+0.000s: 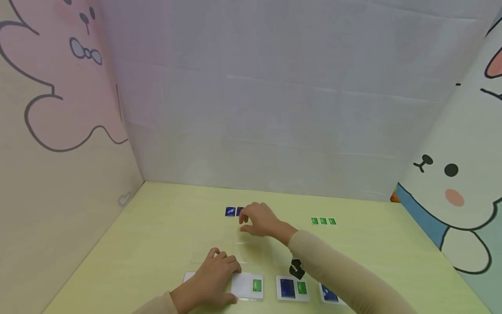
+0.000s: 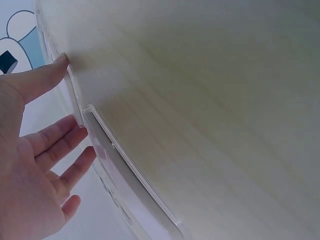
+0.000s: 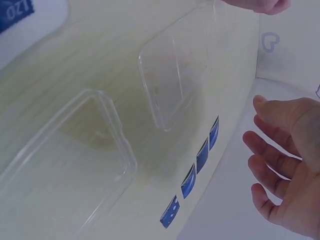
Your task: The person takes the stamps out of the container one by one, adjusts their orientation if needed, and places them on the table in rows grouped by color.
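Observation:
My left hand spreads over the white card pieces at the front, thumb at the near side, fingertips by a white card with a green square. In the left wrist view its thumb and fairly straight fingers are at the edges of thin clear-and-white pieces. My right hand is over the back of the table, fingers loosely bent, nothing between them. Beside it lies a row of small blue squares, partly hidden by that hand; the right wrist view shows several of these blue squares.
Clear plastic covers lie between the hands and the blue squares. Three green squares sit at the back right. White cards with blue and green squares line the front, one partly behind the right sleeve. Walls enclose the pale table.

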`<act>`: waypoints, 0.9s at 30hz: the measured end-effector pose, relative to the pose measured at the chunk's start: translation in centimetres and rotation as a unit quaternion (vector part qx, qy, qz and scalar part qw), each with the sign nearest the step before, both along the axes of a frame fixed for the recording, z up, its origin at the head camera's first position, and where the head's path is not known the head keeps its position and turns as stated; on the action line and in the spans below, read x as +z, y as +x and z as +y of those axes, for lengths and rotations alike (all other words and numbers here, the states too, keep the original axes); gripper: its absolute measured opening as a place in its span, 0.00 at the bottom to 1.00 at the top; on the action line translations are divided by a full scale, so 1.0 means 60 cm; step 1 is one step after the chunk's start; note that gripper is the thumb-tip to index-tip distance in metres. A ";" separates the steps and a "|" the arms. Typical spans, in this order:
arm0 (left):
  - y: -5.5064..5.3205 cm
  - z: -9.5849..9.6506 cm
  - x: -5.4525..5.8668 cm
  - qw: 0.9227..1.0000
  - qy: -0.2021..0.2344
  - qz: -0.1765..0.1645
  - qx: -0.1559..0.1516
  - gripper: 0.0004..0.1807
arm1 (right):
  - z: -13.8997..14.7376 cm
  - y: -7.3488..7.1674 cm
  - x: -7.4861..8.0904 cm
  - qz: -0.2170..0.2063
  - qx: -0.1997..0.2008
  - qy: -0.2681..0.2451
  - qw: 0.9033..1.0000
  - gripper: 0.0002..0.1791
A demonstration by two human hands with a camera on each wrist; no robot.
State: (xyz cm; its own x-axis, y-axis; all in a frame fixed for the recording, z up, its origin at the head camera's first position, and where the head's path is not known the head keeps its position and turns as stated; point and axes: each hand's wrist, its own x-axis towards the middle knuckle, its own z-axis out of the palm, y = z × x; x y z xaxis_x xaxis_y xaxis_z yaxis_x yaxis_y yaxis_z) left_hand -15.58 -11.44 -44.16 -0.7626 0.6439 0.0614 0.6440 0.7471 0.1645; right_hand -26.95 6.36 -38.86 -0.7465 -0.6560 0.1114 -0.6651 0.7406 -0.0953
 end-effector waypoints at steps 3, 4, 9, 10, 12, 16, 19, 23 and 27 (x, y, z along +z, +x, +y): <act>-0.002 0.000 0.001 1.000 0.001 0.007 -0.001 0.28 | 0.005 0.003 0.002 0.008 0.007 0.002 1.000 0.08; -0.003 0.000 0.001 1.000 0.002 0.008 -0.002 0.28 | 0.006 0.004 0.004 0.009 0.010 0.005 1.000 0.08; -0.005 0.000 0.002 1.000 0.001 -0.001 -0.003 0.28 | 0.015 0.014 0.009 0.000 0.023 0.022 0.999 0.10; -0.005 0.001 0.001 1.000 0.001 -0.002 -0.002 0.28 | 0.017 0.017 0.010 -0.003 0.027 0.025 0.999 0.10; -0.005 0.001 0.000 1.000 0.000 -0.003 -0.003 0.28 | 0.019 0.023 0.011 -0.007 0.033 0.030 0.999 0.11; -0.005 0.002 -0.002 1.000 -0.003 -0.002 -0.002 0.28 | 0.023 0.037 0.013 -0.015 0.037 0.037 0.999 0.12; -0.004 0.001 -0.004 1.000 -0.004 -0.002 0.001 0.28 | 0.025 0.047 0.013 -0.016 0.033 0.039 0.999 0.12; -0.003 0.000 -0.003 1.000 -0.004 -0.003 0.004 0.29 | 0.028 0.057 0.014 -0.014 0.029 0.043 0.999 0.12; -0.002 0.001 -0.001 1.000 -0.001 -0.006 0.004 0.28 | 0.032 0.066 0.016 -0.017 0.028 0.047 0.998 0.13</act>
State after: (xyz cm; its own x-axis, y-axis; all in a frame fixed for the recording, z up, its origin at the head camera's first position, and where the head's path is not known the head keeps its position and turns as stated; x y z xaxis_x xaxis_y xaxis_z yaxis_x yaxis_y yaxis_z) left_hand -15.68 -11.39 -44.22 -0.7683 0.6380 0.0518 0.6363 0.7523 0.1705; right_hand -22.96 8.29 -37.89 -0.7107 -0.7032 0.0217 -0.7032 0.7092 -0.0504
